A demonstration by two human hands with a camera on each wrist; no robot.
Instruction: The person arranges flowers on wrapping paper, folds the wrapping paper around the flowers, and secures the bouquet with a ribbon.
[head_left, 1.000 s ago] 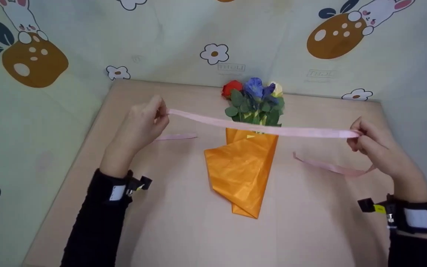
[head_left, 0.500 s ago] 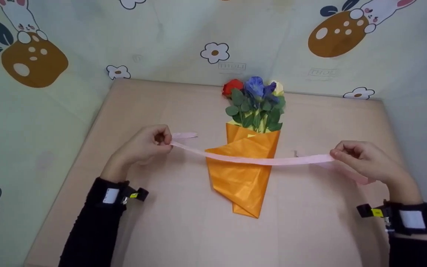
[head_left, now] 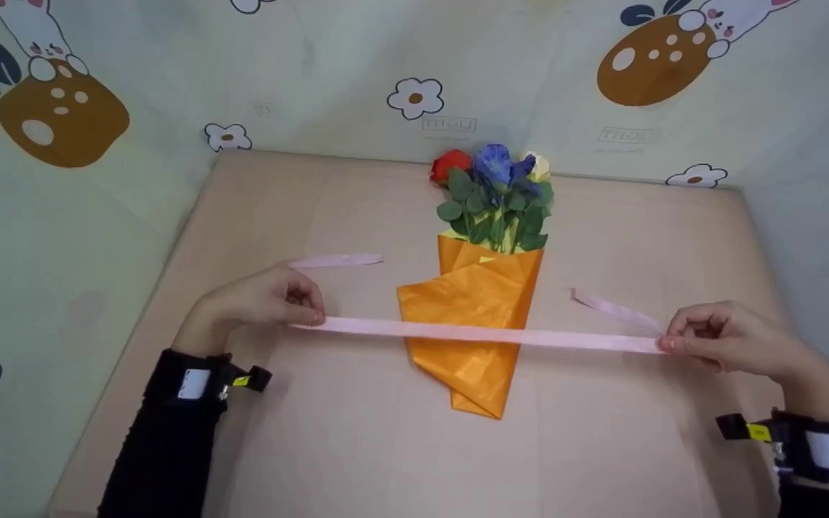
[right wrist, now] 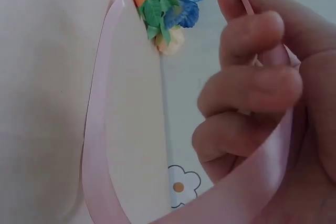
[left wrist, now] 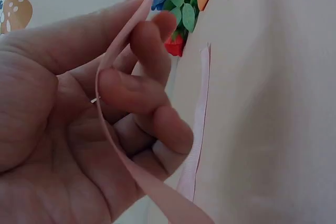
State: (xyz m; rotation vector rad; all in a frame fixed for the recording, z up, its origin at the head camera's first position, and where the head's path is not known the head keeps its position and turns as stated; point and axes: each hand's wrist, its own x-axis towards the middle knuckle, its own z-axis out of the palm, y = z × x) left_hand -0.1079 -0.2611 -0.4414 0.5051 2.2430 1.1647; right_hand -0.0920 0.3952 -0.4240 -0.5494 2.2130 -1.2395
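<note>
A pink ribbon point(head_left: 472, 332) stretches nearly straight across the lower half of a bouquet's orange wrapping paper point(head_left: 476, 295). My left hand point(head_left: 270, 296) pinches it left of the bouquet, and my right hand point(head_left: 735, 339) pinches it on the right. In the left wrist view the ribbon point(left wrist: 118, 153) runs along the curled fingers and trails past the palm. The right wrist view shows the ribbon point(right wrist: 273, 156) passing behind the fingers and looping back over the table. A red flower point(head_left: 450, 167), a blue flower point(head_left: 492, 164) and a cream flower point(head_left: 539, 167) top green leaves point(head_left: 461, 185).
One loose ribbon tail point(head_left: 339, 260) lies behind my left hand, another point(head_left: 616, 309) beside my right. The pale table point(head_left: 386, 467) ends at the back against a printed cloth point(head_left: 328, 79). Each wrist wears a strapped camera, such as the left camera point(head_left: 260, 379).
Both hands have come down toward me, bringing the ribbon from the bouquet's leaves to the paper's lower half. The sagging ribbon has straightened as the hands spread apart.
</note>
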